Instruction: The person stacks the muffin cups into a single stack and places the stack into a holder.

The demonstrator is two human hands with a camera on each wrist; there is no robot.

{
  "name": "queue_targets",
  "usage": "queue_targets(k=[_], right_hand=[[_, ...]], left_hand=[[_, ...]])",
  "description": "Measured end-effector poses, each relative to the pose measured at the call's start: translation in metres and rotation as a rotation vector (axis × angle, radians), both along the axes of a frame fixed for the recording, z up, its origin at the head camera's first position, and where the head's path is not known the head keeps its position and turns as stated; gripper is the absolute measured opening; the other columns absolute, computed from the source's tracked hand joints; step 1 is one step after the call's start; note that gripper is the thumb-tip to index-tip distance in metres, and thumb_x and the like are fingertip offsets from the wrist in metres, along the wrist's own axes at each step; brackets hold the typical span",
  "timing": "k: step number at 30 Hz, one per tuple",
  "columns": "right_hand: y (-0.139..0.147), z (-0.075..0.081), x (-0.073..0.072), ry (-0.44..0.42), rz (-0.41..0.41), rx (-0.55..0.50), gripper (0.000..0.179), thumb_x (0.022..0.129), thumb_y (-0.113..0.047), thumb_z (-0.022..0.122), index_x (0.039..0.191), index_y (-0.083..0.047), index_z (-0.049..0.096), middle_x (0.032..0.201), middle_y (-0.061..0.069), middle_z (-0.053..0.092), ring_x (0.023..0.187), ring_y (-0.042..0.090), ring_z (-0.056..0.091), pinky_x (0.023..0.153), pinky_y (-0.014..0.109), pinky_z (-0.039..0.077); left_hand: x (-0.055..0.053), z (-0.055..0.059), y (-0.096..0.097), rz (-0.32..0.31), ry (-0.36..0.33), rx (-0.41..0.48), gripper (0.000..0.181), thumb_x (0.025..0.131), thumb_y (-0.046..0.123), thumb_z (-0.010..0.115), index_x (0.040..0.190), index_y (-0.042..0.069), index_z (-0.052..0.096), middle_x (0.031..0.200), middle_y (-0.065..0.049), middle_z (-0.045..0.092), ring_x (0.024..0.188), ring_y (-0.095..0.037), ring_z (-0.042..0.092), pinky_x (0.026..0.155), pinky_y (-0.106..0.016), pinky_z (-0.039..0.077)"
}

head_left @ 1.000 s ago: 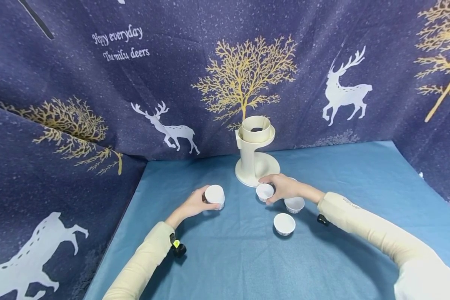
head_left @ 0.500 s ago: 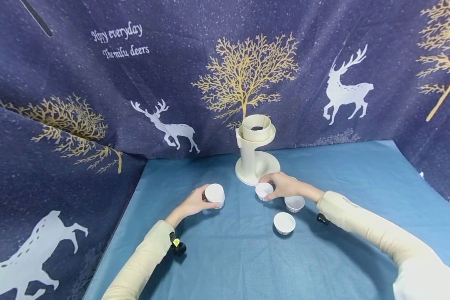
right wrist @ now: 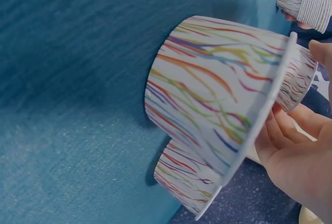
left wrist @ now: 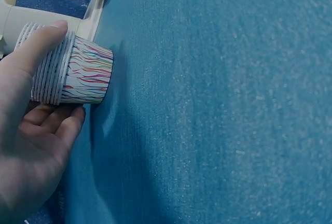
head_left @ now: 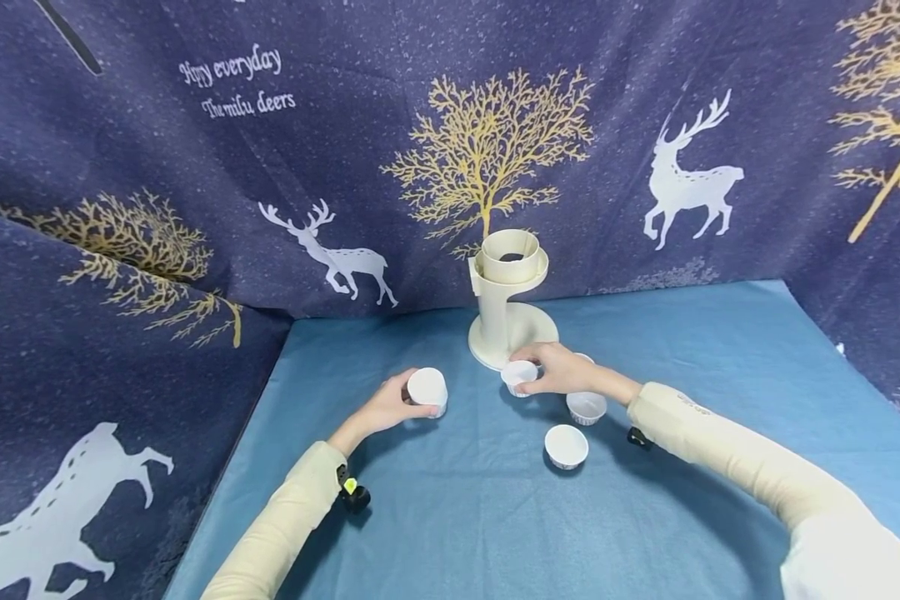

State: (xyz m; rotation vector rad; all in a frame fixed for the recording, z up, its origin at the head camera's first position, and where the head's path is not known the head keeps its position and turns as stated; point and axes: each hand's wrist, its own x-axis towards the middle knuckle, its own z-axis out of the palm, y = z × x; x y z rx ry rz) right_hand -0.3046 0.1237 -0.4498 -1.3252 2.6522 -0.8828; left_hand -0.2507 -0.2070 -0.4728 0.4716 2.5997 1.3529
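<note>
My left hand (head_left: 384,407) grips a stack of nested paper cups (left wrist: 70,71), white with coloured wavy stripes, thumb on the rims and fingers beneath in the left wrist view. In the head view the stack's white top (head_left: 427,386) faces up. My right hand (head_left: 560,370) pinches a single striped paper cup (head_left: 519,377) near the foot of the cream stand, its mouth upward. Nearer the body, two more cups stand on the blue cloth: a front cup (head_left: 566,447) and a cup (head_left: 587,408) just below the right wrist. Another cup (head_left: 585,357) is mostly hidden behind the right hand.
A cream stand (head_left: 492,325) with a round base rises at the back of the blue-covered table (head_left: 450,517). Its upper ring carries a wide cream cylinder (head_left: 512,258). A dark blue cloth printed with deer and trees (head_left: 330,150) hangs behind and at the sides.
My right hand has moved slightly left with its cup, toward the stack, and the thumb now lies against the cup's near side. The left hand with the stack has barely moved.
</note>
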Motion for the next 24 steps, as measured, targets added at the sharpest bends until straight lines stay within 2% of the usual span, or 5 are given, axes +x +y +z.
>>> queue_targets(k=[8, 15, 24], right_hand=[[-0.005, 0.001, 0.002, 0.044, 0.03, -0.04, 0.032, 0.076, -0.029, 0.072, 0.103, -0.013, 0.064, 0.093, -0.002, 0.065, 0.078, 0.009, 0.055, 0.065, 0.022, 0.046], [-0.014, 0.003, 0.002, 0.063, 0.046, -0.082, 0.033, 0.073, -0.032, 0.075, 0.098, -0.013, 0.065, 0.088, -0.003, 0.065, 0.073, 0.011, 0.057, 0.061, 0.022, 0.049], [-0.023, 0.01, 0.007, 0.066, 0.023, -0.08, 0.047, 0.072, -0.035, 0.076, 0.106, -0.006, 0.063, 0.1, 0.002, 0.066, 0.084, 0.013, 0.06, 0.067, 0.02, 0.05]], left_hand=[[-0.001, -0.001, -0.001, -0.011, 0.003, 0.007, 0.06, 0.07, 0.027, 0.079, 0.122, 0.015, 0.051, 0.111, -0.004, 0.06, 0.098, -0.015, 0.057, 0.086, -0.032, 0.046], [0.001, 0.002, 0.0, -0.006, 0.005, -0.022, 0.059, 0.071, 0.027, 0.079, 0.122, 0.014, 0.051, 0.111, -0.004, 0.06, 0.097, -0.016, 0.056, 0.085, -0.032, 0.045], [0.0, 0.0, 0.0, -0.008, 0.007, -0.016, 0.06, 0.071, 0.028, 0.079, 0.122, 0.015, 0.051, 0.111, -0.004, 0.06, 0.097, -0.016, 0.057, 0.085, -0.033, 0.045]])
